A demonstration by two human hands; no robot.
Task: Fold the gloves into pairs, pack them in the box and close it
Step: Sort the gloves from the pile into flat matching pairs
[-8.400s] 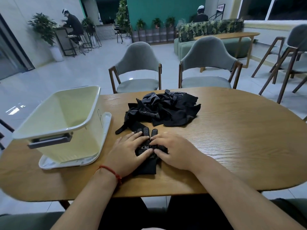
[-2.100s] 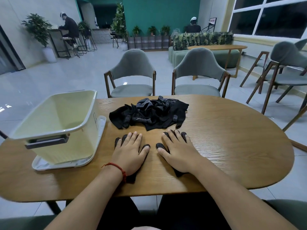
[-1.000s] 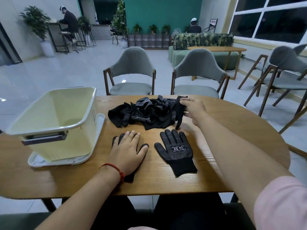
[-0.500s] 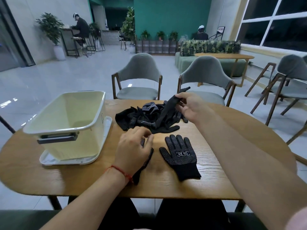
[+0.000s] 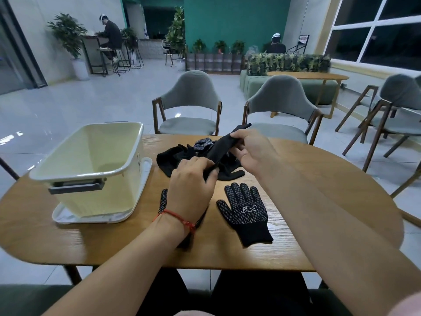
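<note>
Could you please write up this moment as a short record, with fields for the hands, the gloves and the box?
left hand: grips the lower end of the held glove
right hand: pinches its upper end
flat glove: dotted side up on the table
second flat glove: on the table, mostly hidden behind the left hand in this view
pile of gloves: unsorted, beyond the hands
box: open, no gloves visible inside, standing on its lid

Left hand [image 5: 191, 181] off flat glove [image 5: 163, 199], now gripping raised glove [image 5: 222, 145].
</note>
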